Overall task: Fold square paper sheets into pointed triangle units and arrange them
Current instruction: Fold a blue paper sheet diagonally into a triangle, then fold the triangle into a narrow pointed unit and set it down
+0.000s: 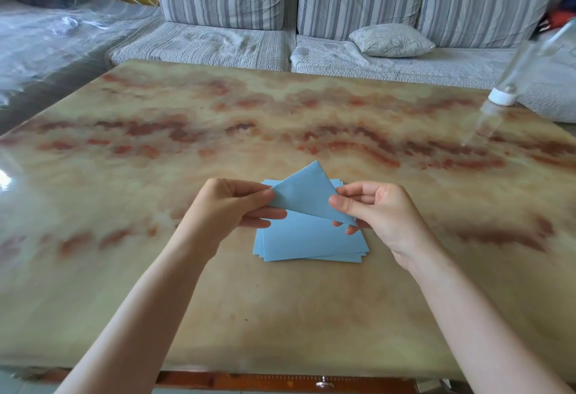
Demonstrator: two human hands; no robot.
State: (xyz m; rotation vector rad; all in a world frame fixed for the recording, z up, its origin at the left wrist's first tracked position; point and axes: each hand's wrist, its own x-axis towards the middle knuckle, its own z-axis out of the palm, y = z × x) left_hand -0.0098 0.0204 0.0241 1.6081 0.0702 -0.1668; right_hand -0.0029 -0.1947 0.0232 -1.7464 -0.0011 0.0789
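Note:
I hold a light blue sheet folded into a triangle [304,192] in the air above a stack of several light blue square sheets [308,242] lying on the table. My left hand [230,206] pinches the triangle's left corner between thumb and fingers. My right hand [377,209] pinches its lower right corner. The triangle's point aims away from me. Both hands cover the stack's upper side edges.
The marbled beige and red table [218,125] stretches wide around the stack. A clear bottle with a white cap [506,91] leans at the far right edge. A grey striped sofa [343,19] with a small pillow [391,39] stands behind the table.

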